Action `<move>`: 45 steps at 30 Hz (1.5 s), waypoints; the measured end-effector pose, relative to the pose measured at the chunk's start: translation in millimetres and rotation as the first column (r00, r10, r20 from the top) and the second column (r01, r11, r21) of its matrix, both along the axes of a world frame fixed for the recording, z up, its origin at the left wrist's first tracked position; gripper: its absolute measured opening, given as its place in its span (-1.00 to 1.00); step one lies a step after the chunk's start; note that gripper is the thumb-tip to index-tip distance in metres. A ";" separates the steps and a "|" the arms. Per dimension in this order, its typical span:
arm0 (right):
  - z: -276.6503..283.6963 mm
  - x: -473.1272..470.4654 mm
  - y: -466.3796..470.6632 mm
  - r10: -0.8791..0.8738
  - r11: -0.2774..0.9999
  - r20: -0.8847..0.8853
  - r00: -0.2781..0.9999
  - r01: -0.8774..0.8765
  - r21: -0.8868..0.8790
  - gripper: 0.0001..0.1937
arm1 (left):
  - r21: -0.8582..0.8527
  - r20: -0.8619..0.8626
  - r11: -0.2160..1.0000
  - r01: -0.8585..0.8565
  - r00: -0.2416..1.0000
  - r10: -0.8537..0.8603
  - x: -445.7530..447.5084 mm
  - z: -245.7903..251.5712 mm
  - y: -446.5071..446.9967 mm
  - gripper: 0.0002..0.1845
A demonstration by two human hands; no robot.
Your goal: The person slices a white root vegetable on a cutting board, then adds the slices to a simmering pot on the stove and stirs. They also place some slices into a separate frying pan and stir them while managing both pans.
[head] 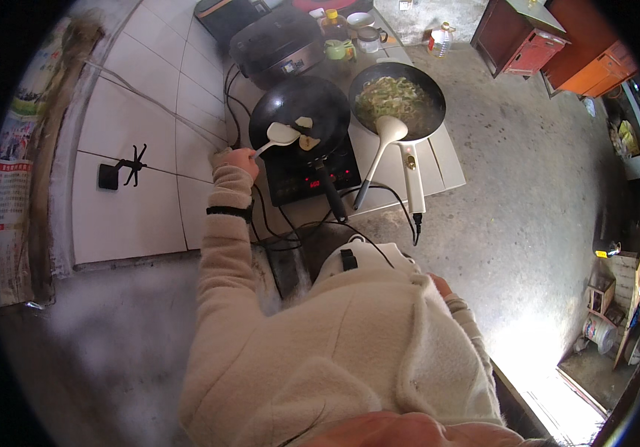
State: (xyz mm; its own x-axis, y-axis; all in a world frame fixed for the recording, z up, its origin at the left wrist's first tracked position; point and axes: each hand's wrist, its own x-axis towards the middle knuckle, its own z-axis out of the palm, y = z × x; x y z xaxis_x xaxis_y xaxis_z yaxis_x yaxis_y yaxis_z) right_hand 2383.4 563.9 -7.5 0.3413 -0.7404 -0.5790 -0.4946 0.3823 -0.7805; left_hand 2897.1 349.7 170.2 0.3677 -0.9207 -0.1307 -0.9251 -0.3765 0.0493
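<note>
My left hand [242,161] grips the handle of a white spatula [283,133], whose blade rests inside a black wok [292,95]. Beside the blade lie a browned pale slice of food [309,143] and a smaller pale piece [304,122]. Under the wok is a black induction cooktop [289,190] with lit red digits. To its right stands an electric pan [440,106] of cooked food, perhaps noodles with greens [392,100]. A white ladle [391,128] leans across that pan's near rim. My right hand [440,285] hangs low at my side, its fingers mostly hidden by my clothing.
Behind the wok sit a dark rice cooker [278,44], a yellow-capped bottle [334,25], a green pot [337,50] and a glass jar [369,40]. Black cords [297,226] loop over the counter's front edge [376,208]. Tiled wall [130,212] borders the left.
</note>
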 end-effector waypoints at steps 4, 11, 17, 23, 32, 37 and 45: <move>10.2 4.0 -1.6 -0.032 0.999 0.066 0.997 0.029 0.043 -0.72 | 0.015 -0.066 0.999 0.040 0.997 -0.039 4.2 -9.8 -4.3 -0.72; 9.3 6.4 -3.6 0.029 1.000 -0.007 1.000 -0.029 -0.002 -0.74 | -0.129 -0.254 0.992 -0.002 0.967 -0.031 2.9 -40.1 1.5 -0.72; 8.1 3.8 -2.8 0.007 1.000 0.113 0.994 -0.004 -0.023 -0.73 | -0.335 -0.412 0.938 -0.094 0.910 -0.056 23.8 -76.8 -17.0 -0.72; 10.2 4.5 0.1 0.009 1.000 -0.061 0.998 -0.009 0.010 -0.73 | -0.357 -0.382 0.930 -0.090 0.922 -0.057 34.8 -83.3 -51.0 -0.70; -10.8 -3.0 8.0 -0.033 0.999 0.104 0.994 0.032 0.007 -0.72 | -0.201 -0.179 0.979 -0.046 0.984 0.010 9.7 -80.3 -42.7 -0.71; -19.0 -3.9 8.0 0.052 0.995 -0.033 0.998 -0.055 -0.083 -0.72 | -0.226 -0.306 0.970 -0.093 0.952 0.020 25.5 -65.3 -10.7 -0.72; -5.8 -0.1 1.1 0.033 0.999 0.005 0.999 -0.033 -0.024 -0.71 | -0.255 -0.303 0.959 -0.121 0.952 0.040 27.7 -49.7 7.9 -0.72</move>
